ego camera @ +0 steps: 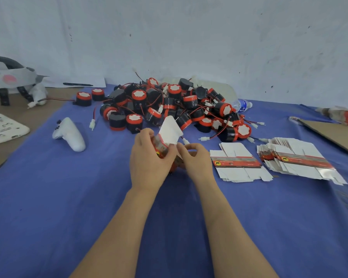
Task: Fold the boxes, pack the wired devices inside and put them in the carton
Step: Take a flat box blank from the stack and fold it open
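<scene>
You look early on: your left hand [149, 159] grips a half-folded box [160, 147] over the blue cloth [68, 197], your right hand [197, 160] pinches its flap [170, 131], while the pile of wired devices [169, 107] and two stacks of flat boxes [237, 165] wait.

Two bare hands and two bare forearms of one person.
The left hand [149, 157] and the right hand [197, 159] are uncovered, and the fingers and the backs of the hands look smooth. The left forearm [117, 227] and the right forearm [229, 227] are uncovered too, as far as the view reaches. Both are slim at the wrist and become wider toward the elbow.
</scene>
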Action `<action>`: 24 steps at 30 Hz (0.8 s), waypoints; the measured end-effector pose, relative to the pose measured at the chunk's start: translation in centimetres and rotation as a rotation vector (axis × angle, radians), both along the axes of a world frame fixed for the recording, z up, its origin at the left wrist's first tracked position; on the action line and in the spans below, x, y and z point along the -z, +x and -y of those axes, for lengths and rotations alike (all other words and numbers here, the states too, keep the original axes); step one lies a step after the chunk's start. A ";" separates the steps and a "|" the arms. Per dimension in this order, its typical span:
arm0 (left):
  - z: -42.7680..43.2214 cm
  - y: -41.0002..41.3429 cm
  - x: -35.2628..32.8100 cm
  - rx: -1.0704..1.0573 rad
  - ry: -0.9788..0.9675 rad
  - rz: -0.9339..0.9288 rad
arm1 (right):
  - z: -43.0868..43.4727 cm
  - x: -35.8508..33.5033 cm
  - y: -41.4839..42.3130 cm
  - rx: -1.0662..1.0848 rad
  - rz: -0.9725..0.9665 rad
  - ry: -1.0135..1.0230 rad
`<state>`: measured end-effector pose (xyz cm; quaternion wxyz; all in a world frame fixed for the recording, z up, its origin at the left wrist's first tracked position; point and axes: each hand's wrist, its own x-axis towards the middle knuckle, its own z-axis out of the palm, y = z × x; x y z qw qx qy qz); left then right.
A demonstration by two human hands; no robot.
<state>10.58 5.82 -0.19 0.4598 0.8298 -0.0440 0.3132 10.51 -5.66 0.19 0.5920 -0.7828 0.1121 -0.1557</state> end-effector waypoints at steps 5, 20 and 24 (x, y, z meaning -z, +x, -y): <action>0.3 0.2 -0.3 0.026 -0.371 -0.134 | 0.1 0.1 0.3 0.067 -0.032 0.269; 0.7 0.4 0.9 0.224 -0.101 -0.097 | 0.2 0.1 -0.1 0.259 0.130 -0.183; 0.6 0.7 1.4 0.108 -0.058 -0.300 | 0.2 0.3 -0.3 0.247 0.245 -0.347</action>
